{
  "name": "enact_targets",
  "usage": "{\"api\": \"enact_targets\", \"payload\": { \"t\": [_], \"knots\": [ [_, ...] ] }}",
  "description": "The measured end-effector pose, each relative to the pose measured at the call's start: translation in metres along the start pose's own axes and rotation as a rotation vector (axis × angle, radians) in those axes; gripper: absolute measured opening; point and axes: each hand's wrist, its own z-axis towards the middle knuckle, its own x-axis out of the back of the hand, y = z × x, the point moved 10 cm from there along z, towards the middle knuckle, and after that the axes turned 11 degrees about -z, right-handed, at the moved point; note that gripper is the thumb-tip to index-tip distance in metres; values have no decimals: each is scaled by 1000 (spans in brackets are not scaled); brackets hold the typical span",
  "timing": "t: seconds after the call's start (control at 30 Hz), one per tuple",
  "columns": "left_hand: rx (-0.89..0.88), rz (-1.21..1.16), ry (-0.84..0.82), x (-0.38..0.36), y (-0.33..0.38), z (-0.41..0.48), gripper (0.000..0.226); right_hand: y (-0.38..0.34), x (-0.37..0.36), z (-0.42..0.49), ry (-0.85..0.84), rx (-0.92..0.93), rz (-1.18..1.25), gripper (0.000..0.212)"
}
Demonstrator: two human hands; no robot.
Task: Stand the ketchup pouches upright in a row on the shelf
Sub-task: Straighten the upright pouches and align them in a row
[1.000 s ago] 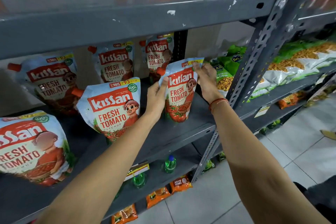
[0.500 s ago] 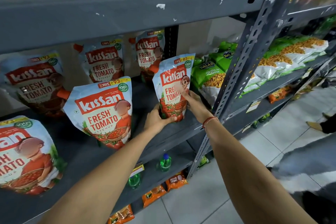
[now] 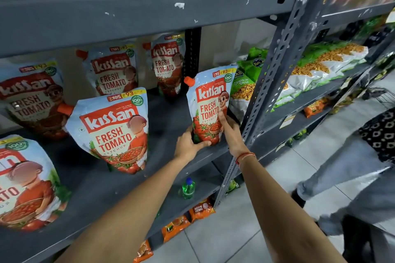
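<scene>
Hands meet at the base of one ketchup pouch (image 3: pixel 210 104), which stands upright at the front right end of the grey shelf (image 3: pixel 162 117), close to the perforated upright post (image 3: pixel 275 66). Left hand (image 3: pixel 188 145) wraps the lower left corner, its grip closed on the pouch with the thumb lying along the bottom edge. Right hand (image 3: pixel 232 132) holds the lower right side, grip likewise closed on the pouch, with one finger raised against the printed front. A red thread band (image 3: pixel 245 156) circles the right wrist.

Up from both grips, the pouch's orange cap (image 3: pixel 189 81) sits at its top left corner. To the left of the left grip, a second pouch (image 3: pixel 113 130) stands upright near the shelf's front edge, apart from the held one. Further left still, a third pouch (image 3: pixel 23 181) stands at the frame's edge, partly cut off. Behind the grips, toward the back of the shelf, three more pouches (image 3: pixel 115 70) stand in a row in the shadow.

Just right of the right grip and behind the held pouch lie green snack packets (image 3: pixel 245 83), continuing past the post. Below the grips, on the lower shelf, stands a green bottle (image 3: pixel 188 188), with orange packets (image 3: pixel 175 226) lower down. Right of the arms, another person's leg (image 3: pixel 333 173) crosses the tiled floor (image 3: pixel 235 230).
</scene>
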Motion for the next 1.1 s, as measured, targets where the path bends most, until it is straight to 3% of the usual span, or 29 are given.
{"api": "enact_targets", "payload": {
  "t": [0.1, 0.2, 0.33, 0.43, 0.57, 0.67, 0.73, 0.83, 0.9, 0.97, 1.1],
  "knots": [
    [27, -17, -21, -2, -6, 3, 78, -1, -1, -3, 24, -3, 24, 25],
    [67, -44, -54, -6, -8, 2, 82, -5, 3, -11, 89, 8, 55, 34],
    [148, -158, -26, -2, -10, -28, 88, -1, 10, -41, 341, -5, 21, 40],
    [-13, -234, 127, 32, -4, -81, 59, 8, 2, -79, 567, -34, -102, 35],
    [-243, -241, 539, 123, -4, -158, 30, -4, -39, -117, 595, 88, -264, 34],
    [-230, -270, 736, 183, -20, -176, 33, -17, -84, -123, 431, 197, -372, 36],
    [-143, -297, 735, 209, -35, -166, 53, -17, -121, -113, 186, 166, -278, 41],
    [34, -378, 503, 218, -57, -140, 90, -11, -173, -104, -177, 49, -157, 61],
    [80, -322, 317, 209, -64, -128, 99, -8, -195, -100, -321, 30, -151, 66],
    [71, -256, 211, 200, -63, -121, 97, -5, -205, -93, -401, 39, -189, 60],
    [112, -221, 269, 198, -62, -115, 83, -4, -205, -82, -455, 58, -241, 53]
  ]
}}
